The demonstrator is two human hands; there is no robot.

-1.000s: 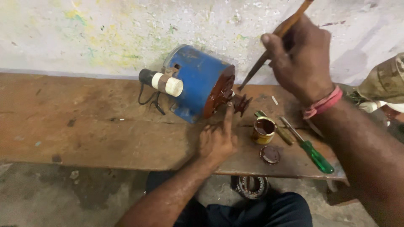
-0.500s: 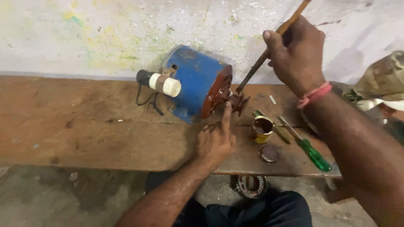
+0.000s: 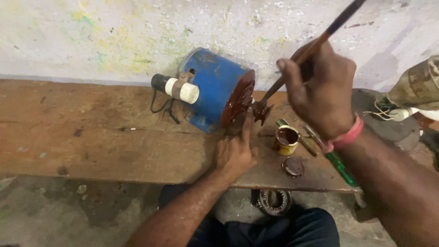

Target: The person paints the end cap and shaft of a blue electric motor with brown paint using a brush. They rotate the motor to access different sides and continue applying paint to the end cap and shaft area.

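A blue electric motor (image 3: 214,87) lies on its side on a wooden bench (image 3: 91,132), its dark red end face turned to the right. My right hand (image 3: 322,91) grips a long paintbrush (image 3: 315,45), and the bristle tip (image 3: 261,110) sits close to the motor's red face. My left hand (image 3: 237,151) rests flat on the bench just below that face, with a finger reaching up toward the shaft. A small open tin of dark red paint (image 3: 286,139) stands right of my left hand, its lid (image 3: 293,166) lying beside it.
A green-handled screwdriver (image 3: 338,164) lies on the bench's right end under my right forearm. A black-and-white capacitor (image 3: 176,88) with wires hangs on the motor. A stained wall stands behind. A ring-shaped metal part (image 3: 273,201) lies on the floor. Another wired device (image 3: 414,91) sits at right.
My right hand has lowered and drawn the brush tip in from beside the shaft toward the motor's red face. My left hand stays planted on the bench.
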